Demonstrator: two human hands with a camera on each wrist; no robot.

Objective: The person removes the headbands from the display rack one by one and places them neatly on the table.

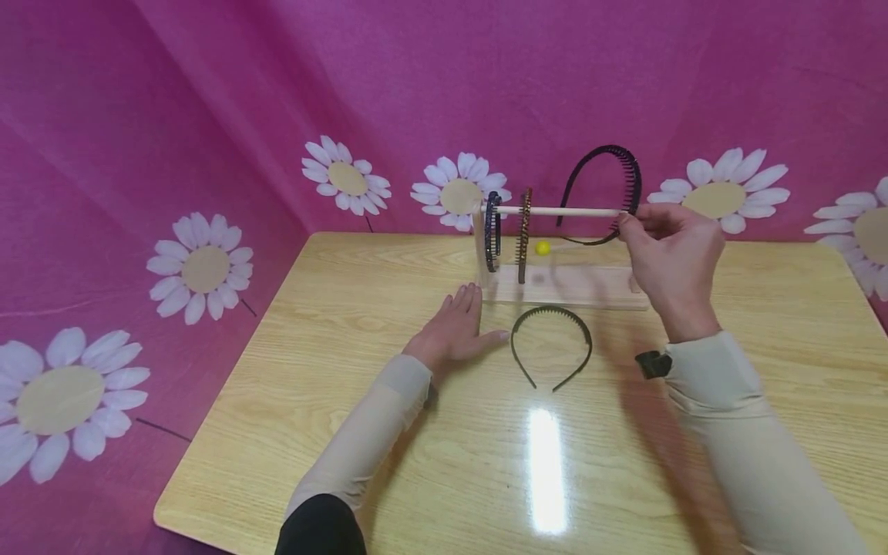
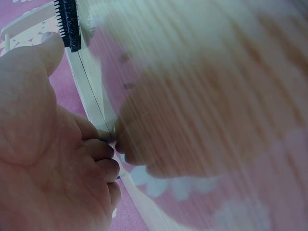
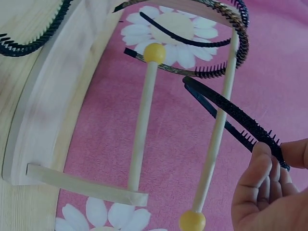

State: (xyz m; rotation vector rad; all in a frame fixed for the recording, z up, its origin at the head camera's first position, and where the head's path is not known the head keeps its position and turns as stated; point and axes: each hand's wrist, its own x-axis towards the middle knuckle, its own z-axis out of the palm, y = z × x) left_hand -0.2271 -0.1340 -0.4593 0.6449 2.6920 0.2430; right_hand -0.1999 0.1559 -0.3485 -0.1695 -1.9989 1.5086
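My right hand (image 1: 676,250) is pinching a black toothed headband (image 1: 634,173) between thumb and fingers, and I am holding it up by the far end of the upper rod (image 1: 576,211) of a wooden rack. The headband's legs are crossing that rod in the right wrist view, though I cannot tell whether the rod is running between them.

Nearer the left post, a dark glittery headband (image 1: 491,231) and a brown patterned headband (image 1: 523,235) are hanging on the same rod. A shorter lower rod (image 3: 143,130) is ending in a yellow ball (image 1: 543,248) above the rack's base (image 1: 576,285).

My left hand (image 1: 452,327) is resting on the tabletop (image 1: 451,478), its fingers extended and holding nothing, the fingertips lying at the base's left end. Its thumb is pointing toward a dark toothed headband (image 1: 551,310) lying flat in front of the rack. Behind everything, a magenta daisy-print cloth (image 1: 555,77) is hanging.
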